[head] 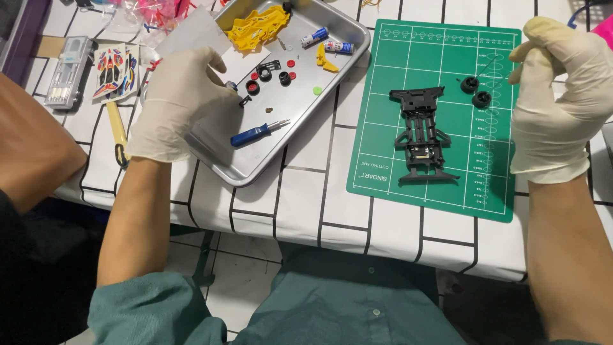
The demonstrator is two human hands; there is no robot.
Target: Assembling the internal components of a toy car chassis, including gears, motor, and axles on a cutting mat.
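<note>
Below the head camera, on the white surface (300,204) lined with black, two gloved hands work. By the fingers of the left hand (182,102) sits one shallow metal tray (255,167). Just past those fingers it carries one blue-handled screwdriver (254,134), three small black wheels with red hubs (265,75), one yellow plastic car body shell (255,29), one loose yellow clip (326,59) and two small batteries (325,41). The left fingers are curled together over the tray's near-left part, pinching a small dark piece (244,100) whose kind I cannot tell. Between the two hands lies one green cutting mat (383,160), bearing one black plastic toy-car chassis (421,131). Two small black wheels (476,91) lie just left of the right hand (555,96). The right fingers are bunched tight, raised above the mat's far edge; whether they hold anything I cannot tell.
</note>
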